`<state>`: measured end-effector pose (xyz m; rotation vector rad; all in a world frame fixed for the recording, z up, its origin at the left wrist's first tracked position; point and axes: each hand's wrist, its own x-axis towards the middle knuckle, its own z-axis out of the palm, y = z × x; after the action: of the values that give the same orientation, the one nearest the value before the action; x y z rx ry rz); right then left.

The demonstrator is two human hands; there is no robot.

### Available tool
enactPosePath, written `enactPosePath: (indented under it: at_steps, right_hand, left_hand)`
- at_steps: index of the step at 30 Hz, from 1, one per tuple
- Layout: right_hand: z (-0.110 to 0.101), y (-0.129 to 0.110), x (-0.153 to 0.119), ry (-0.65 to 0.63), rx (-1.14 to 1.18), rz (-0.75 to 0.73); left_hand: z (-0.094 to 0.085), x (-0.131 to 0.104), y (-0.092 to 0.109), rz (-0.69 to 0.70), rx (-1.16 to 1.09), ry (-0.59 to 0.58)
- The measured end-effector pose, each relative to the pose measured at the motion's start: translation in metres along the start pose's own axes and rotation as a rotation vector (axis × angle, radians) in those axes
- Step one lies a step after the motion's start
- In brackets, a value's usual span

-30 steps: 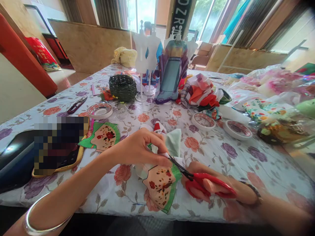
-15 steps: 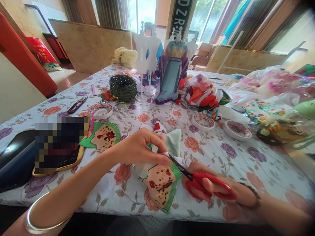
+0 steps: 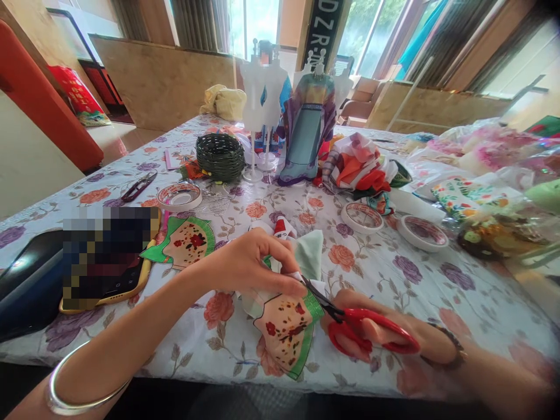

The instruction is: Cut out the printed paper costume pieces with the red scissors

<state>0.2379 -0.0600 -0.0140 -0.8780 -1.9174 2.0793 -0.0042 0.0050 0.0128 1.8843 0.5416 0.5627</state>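
Note:
My left hand (image 3: 258, 259) pinches the upper edge of a green-bordered, peach fabric piece (image 3: 286, 329) printed with red flowers. The red-handled scissors (image 3: 376, 332) are in my right hand (image 3: 371, 324), fingers through the loops, their dark blades at the fabric's top edge beside my left fingertips. Part of the fabric is hidden under my left hand. Pale green cloth (image 3: 310, 254) and a red-and-white tube (image 3: 282, 227) lie just behind. A similar printed piece (image 3: 190, 242) rests to the left.
Left of my arm is a yellow-cased phone (image 3: 140, 283). Farther back stand a dark woven basket (image 3: 220, 157), white mannequin forms (image 3: 262, 96) and a dressed form (image 3: 305, 137). Tape rolls (image 3: 362, 217), crumpled fabric (image 3: 361, 163) and plastic-wrapped items (image 3: 494, 146) lie on the right.
The scissor handles have spread slightly apart, the lower loop moving a little left. Both hands remain nearly in place, and the view has shifted slightly.

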Motion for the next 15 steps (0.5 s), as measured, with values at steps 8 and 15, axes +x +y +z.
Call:
enactPosePath:
  at_steps: [8, 15]
  right_hand:
    - [0.003, 0.012, -0.003, 0.140, 0.099, -0.006]
    - [0.004, 0.009, -0.004, 0.177, 0.109, 0.004]
  left_hand:
    - [0.000, -0.001, -0.001, 0.018, -0.028, 0.013]
    - [-0.001, 0.000, 0.001, 0.006, -0.019, 0.003]
